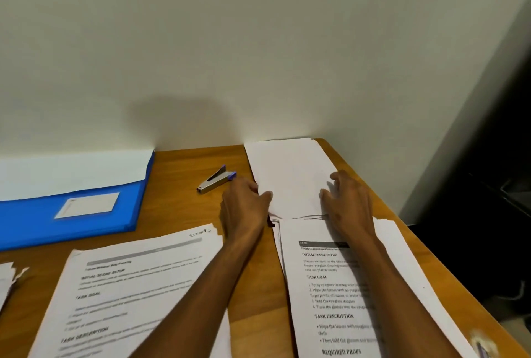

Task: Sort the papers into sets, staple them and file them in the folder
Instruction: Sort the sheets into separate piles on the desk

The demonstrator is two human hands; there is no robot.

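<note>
Head view: a wooden counter [184,214] is seen against a pale wall [258,41]. At the far right corner a stack of blank white sheets [287,173] lies flat. The left hand [244,208] is laid at the stack's left edge, its fingers curled against the paper; whether the edge is pinched cannot be told, since the fingertips are hidden behind the hand. The right hand [349,202] rests on the stack's right part with fingers bent and slightly spread, touching the top sheet.

Just near of the blank stack, a printed pile [330,294] lies under the right forearm, which covers part of its text; the pile is cut off by the lower frame edge. A second printed pile [129,294] lies at near left, blurred, its text mostly unreadable and partly covered by the left forearm. A few torn-edged sheets [8,277] are cut off at the left frame edge.

A small stapler [216,180] lies on the bare wood just left of the left hand. At far left an open blue folder [71,214] lies flat, white paper in it, cut off at the left.
</note>
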